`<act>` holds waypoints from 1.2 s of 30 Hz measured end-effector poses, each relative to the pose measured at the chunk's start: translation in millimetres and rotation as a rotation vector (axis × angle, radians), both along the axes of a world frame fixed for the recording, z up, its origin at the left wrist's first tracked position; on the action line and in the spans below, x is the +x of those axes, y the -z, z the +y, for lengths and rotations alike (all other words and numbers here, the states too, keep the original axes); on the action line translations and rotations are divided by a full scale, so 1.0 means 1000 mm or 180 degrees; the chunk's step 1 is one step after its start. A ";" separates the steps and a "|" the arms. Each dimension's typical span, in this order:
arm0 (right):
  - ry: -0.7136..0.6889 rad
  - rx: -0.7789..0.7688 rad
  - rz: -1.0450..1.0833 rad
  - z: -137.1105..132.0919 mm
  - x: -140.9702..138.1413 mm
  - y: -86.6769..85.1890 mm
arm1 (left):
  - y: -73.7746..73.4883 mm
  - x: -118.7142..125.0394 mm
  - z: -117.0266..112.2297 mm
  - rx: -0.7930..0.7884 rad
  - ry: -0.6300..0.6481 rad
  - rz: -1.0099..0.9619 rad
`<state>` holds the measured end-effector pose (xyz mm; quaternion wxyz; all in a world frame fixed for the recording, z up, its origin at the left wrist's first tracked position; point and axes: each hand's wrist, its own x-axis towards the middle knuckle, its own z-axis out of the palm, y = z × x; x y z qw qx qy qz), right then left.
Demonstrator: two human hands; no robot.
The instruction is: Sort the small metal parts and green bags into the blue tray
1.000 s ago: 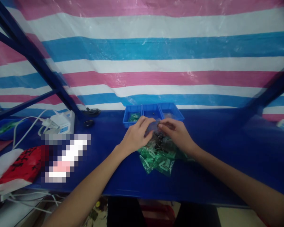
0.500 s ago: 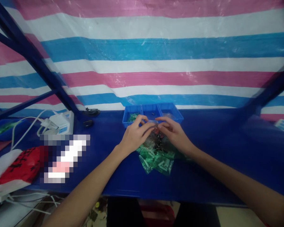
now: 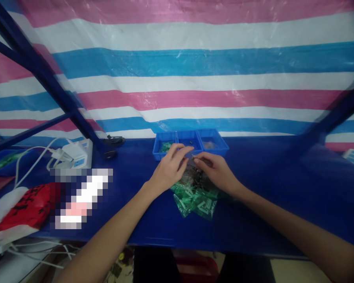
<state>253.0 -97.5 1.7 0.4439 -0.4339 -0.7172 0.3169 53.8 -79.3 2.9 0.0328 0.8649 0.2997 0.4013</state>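
My left hand (image 3: 168, 169) and my right hand (image 3: 216, 171) meet over a small clear plastic bag (image 3: 191, 173) of tiny dark parts. Both hands pinch the bag's top edge between thumb and fingers, just in front of the blue trays (image 3: 191, 142). Under the hands lies a heap of clear bags with green parts (image 3: 196, 198) on the blue table (image 3: 268, 188). The three blue trays stand side by side; the left one holds green bits, the middle one a small dark piece.
At the left are a white power strip with cables (image 3: 73, 154), a red-and-white plastic bag (image 3: 16, 210) and a blurred-out patch. A small black object (image 3: 110, 154) lies near a blue frame post (image 3: 47, 78). A striped tarpaulin hangs behind the table.
The hands stayed together on the small bag; the fingers shifted slightly along its top edge, and the right hand dropped a little lower.
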 end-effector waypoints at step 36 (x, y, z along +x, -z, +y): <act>0.0299 0.0272 0.0579 0.006 0.007 -0.006 | 0.005 0.005 -0.002 -0.0228 -0.0064 0.0530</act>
